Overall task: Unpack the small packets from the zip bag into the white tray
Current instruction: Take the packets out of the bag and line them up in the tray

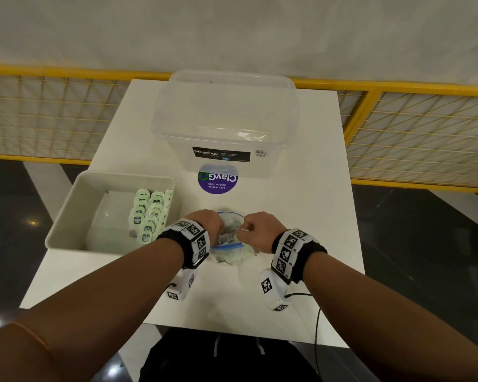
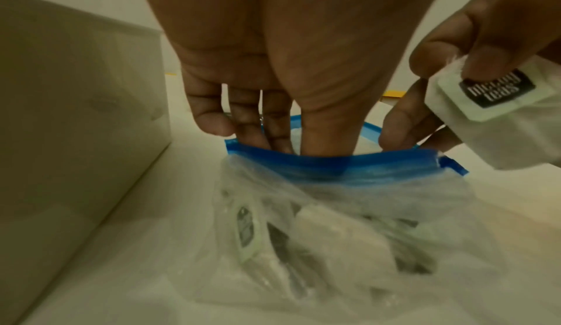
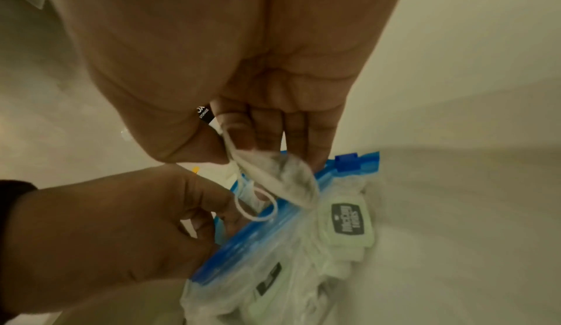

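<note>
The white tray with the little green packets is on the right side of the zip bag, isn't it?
No, the white tray sits to the left of the zip bag, as the head view shows. It does hold little green packets.

1. We note a white table (image 1: 301,216) as the bearing surface.
2. On it at the left stands the white tray (image 1: 66,216).
3. At the far middle stands a clear storage box (image 1: 224,117).
4. Just before the box lies a round purple sticker (image 1: 218,186).
5. Near the front middle lies the zip bag (image 1: 232,252).
</note>
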`<state>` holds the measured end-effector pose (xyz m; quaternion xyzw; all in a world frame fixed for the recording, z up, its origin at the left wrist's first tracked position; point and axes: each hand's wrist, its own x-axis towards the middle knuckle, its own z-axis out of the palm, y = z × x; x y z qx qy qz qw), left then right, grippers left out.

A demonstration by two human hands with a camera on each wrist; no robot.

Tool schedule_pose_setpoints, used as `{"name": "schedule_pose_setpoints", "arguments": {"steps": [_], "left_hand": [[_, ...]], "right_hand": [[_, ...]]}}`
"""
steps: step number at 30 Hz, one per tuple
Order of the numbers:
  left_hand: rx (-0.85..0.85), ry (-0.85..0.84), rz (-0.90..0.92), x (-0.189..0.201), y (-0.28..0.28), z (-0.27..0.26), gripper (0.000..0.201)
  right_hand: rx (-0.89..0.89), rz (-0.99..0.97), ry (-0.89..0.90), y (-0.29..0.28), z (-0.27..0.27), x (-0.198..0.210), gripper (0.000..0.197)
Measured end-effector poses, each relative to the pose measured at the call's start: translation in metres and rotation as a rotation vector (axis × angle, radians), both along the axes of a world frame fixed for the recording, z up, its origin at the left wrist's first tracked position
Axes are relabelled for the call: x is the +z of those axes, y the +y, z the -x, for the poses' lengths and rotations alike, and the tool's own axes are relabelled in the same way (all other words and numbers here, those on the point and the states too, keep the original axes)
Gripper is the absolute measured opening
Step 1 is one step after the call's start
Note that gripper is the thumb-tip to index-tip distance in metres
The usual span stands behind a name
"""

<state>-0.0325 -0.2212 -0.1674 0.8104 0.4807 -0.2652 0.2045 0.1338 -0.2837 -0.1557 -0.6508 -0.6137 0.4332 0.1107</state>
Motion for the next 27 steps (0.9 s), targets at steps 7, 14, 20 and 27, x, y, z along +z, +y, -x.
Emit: {"name": "schedule_pose_setpoints", "arguments": {"steps": [7,14,20,27], "left_hand": [[0.122,-0.197,-0.024,0.007,0.012,0.007,0.012],[0.251,-0.614,0.036,0.044,0.024,0.020,0.009],[0.306,-0.817,0.048,0.058,0.022,0.030,0.006],[0.325,-0.835,0.071,0.060,0.015,0.044,0.012]], "right_hand": [[-0.175,-0.007,0.066,0.005,-0.005,-0.001,0.041],[-0.342,0.004,0.201,0.016,-0.003,0.003,0.014],[-0.298,0.249,0.213,0.021,0.010,0.026,0.022],[-0.292,0.084,0.240,0.024,0.017,0.042,0.008]]}}
